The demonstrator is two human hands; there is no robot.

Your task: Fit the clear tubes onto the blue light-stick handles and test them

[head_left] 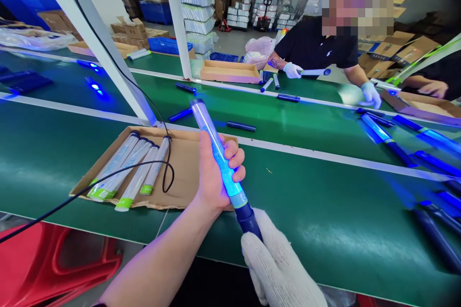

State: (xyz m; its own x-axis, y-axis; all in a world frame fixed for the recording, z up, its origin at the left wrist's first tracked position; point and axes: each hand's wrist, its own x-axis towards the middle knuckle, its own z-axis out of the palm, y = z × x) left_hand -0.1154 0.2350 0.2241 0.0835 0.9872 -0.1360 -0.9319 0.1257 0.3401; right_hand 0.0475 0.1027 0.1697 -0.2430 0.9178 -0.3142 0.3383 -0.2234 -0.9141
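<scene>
My bare left hand (216,172) is wrapped round a clear plastic tube (204,117) with a dark cap at its upper end. Blue light glows inside the tube. From its lower end sticks out the dark blue end of a flashlight (248,218), in line with the tube. My gloved right hand (275,261) grips that end; the glove hides how far it extends. Behind my left wrist lies a shallow cardboard tray (185,165), where several clear tubes (139,172) with dark caps and green bands rest side by side.
A black cable (118,170) loops across the tray. Several lit blue flashlights (385,136) lie at the right. A white post (97,38) rises at the left. Across the belt (306,124), a co-worker (311,43) in white gloves holds a tube. A red stool (54,264) stands below.
</scene>
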